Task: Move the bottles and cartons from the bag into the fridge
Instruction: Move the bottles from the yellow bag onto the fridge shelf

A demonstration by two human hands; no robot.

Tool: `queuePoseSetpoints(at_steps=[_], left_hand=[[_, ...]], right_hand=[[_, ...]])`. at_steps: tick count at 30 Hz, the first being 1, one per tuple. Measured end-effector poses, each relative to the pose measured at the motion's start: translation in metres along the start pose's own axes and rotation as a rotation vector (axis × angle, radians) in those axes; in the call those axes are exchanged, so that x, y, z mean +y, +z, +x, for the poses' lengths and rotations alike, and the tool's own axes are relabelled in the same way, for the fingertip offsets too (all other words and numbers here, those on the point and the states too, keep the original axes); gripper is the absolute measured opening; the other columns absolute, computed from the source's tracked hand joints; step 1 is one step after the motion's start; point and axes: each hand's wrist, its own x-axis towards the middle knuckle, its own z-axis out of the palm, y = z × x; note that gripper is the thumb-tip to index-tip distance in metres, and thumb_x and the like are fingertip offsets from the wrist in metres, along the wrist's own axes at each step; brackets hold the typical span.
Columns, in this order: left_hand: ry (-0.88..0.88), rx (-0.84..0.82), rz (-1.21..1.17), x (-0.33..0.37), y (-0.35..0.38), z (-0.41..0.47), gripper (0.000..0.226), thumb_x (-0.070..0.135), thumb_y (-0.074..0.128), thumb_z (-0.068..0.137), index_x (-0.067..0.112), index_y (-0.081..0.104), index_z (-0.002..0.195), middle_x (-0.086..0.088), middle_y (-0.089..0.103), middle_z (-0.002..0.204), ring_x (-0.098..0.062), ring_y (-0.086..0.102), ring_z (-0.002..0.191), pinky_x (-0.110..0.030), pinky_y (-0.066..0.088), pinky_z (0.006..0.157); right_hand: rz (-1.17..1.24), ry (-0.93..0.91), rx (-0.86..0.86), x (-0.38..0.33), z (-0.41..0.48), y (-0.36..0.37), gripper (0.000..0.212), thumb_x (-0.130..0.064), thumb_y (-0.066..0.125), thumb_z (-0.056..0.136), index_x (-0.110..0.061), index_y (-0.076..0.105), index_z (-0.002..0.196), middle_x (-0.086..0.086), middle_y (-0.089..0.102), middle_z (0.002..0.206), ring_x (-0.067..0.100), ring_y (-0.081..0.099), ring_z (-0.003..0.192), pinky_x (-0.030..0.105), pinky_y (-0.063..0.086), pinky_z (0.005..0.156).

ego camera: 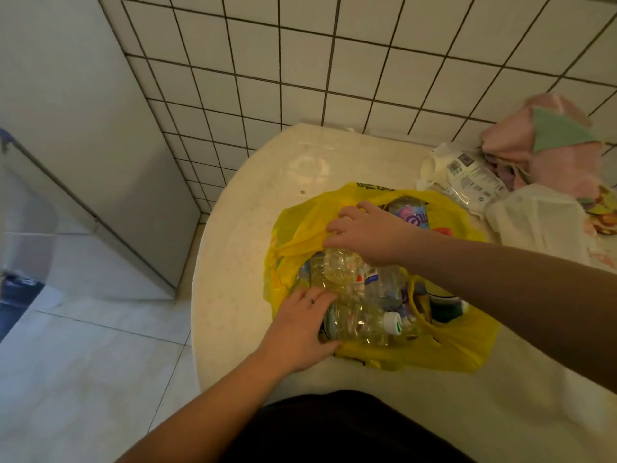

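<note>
Gripping bag [460, 342], right hand [364, 235]; bottles [354, 295] just beside.

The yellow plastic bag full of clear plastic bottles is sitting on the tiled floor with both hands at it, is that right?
No. The head view shows the yellow plastic bag of clear plastic bottles on the round cream table, not the floor, with left hand and right hand at it.

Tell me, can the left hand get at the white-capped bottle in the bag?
Probably yes. The left hand rests at the open mouth of the yellow bag, the white-capped bottle lies uncovered beside it, and the right hand holds the far edge.
</note>
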Motion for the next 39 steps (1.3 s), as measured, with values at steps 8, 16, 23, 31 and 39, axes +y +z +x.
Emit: queuePoseSetpoints(at_steps=[8,16,23,31,39], left_hand=[[-0.062,0.036,0.017,0.006,0.008,0.003,0.074,0.053,0.058,0.072,0.031,0.038,0.139,0.004,0.036,0.136,-0.020,0.032,0.124,-0.038,0.031,0.108],[0.062,0.159,-0.340,0.000,-0.006,-0.014,0.057,0.041,0.074,0.071,0.036,0.050,0.121,0.013,0.051,0.122,-0.008,0.046,0.116,-0.029,0.038,0.098],[-0.180,0.276,-0.748,-0.009,-0.041,-0.033,0.066,0.022,0.090,0.067,0.030,0.051,0.120,0.018,0.062,0.107,0.000,0.060,0.104,-0.014,0.045,0.085],[-0.241,0.450,-0.946,-0.001,-0.083,-0.024,0.059,0.020,0.088,0.064,0.013,0.059,0.115,0.007,0.070,0.101,-0.004,0.067,0.095,-0.016,0.052,0.077],[-0.314,0.590,-1.281,0.020,-0.106,-0.037,0.048,0.041,0.079,0.059,0.030,0.066,0.104,0.003,0.073,0.104,-0.019,0.068,0.103,-0.036,0.054,0.086]], right_hand=[[-0.056,-0.091,-0.055,0.005,0.008,-0.005,0.070,-0.024,0.068,0.084,-0.039,0.033,0.143,-0.008,0.034,0.153,0.027,0.021,0.145,0.058,0.014,0.116],[0.103,-0.115,0.296,0.001,0.000,-0.004,0.062,-0.032,0.073,0.058,-0.027,0.060,0.119,-0.007,0.064,0.122,0.028,0.047,0.129,0.056,0.030,0.109],[0.500,0.230,0.669,-0.007,-0.027,-0.013,0.063,-0.047,0.071,0.060,-0.020,0.060,0.115,-0.004,0.062,0.108,0.025,0.052,0.108,0.036,0.030,0.094],[1.553,0.634,1.154,-0.018,-0.080,-0.040,0.037,-0.015,0.070,0.069,-0.009,0.060,0.104,0.002,0.066,0.091,0.017,0.066,0.084,0.029,0.055,0.066],[2.166,0.823,1.331,-0.015,-0.115,-0.013,0.075,-0.012,0.070,0.068,-0.001,0.042,0.137,0.008,0.060,0.101,0.022,0.065,0.075,0.033,0.051,0.052]])
